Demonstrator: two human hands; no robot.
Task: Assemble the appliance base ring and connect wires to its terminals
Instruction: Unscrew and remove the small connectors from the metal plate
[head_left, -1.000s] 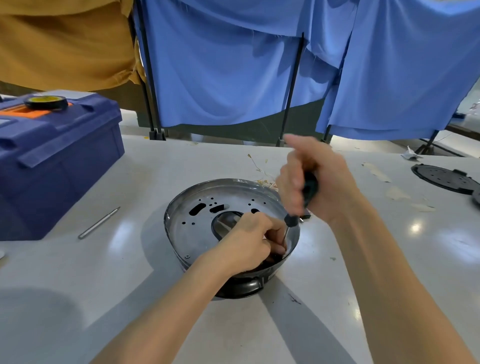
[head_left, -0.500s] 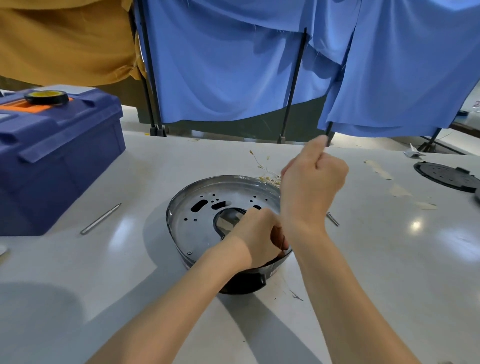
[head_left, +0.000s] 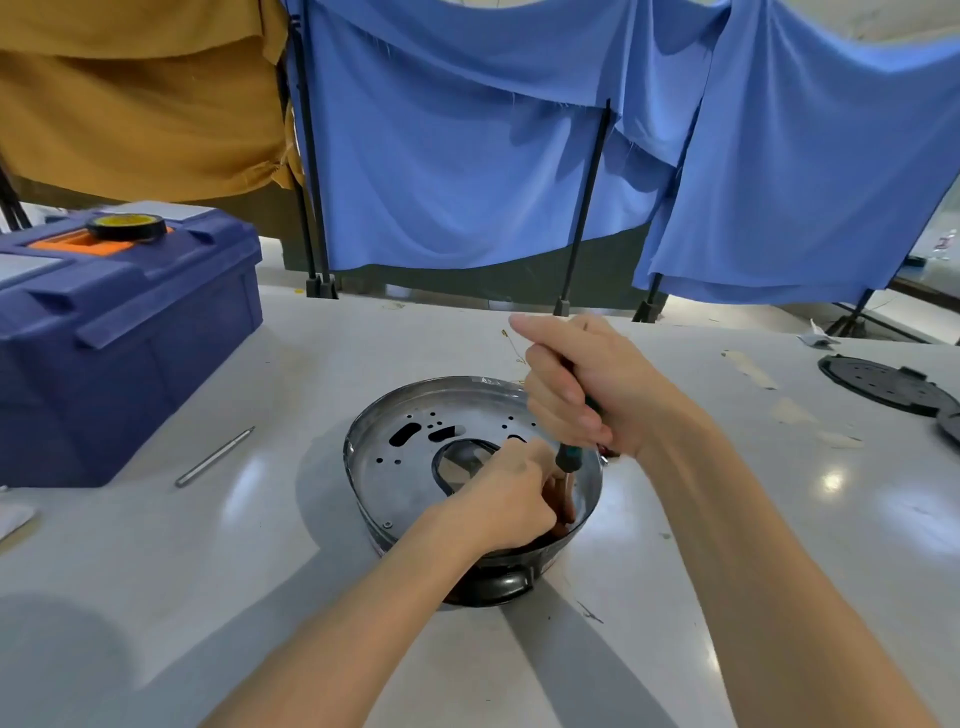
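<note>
Right hand grips screwdriver over base ring; left hand curled inside, grasp unclear.

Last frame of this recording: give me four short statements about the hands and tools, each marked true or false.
1. The right hand grips a screwdriver that points down into the base ring. True.
2. A tape roll sits on the toolbox. True.
3. The left hand rests on the toolbox. False: it is inside the base ring, beside the screwdriver tip.
4. The metal rod lies inside the base ring. False: it lies on the table, between toolbox and ring.
</note>
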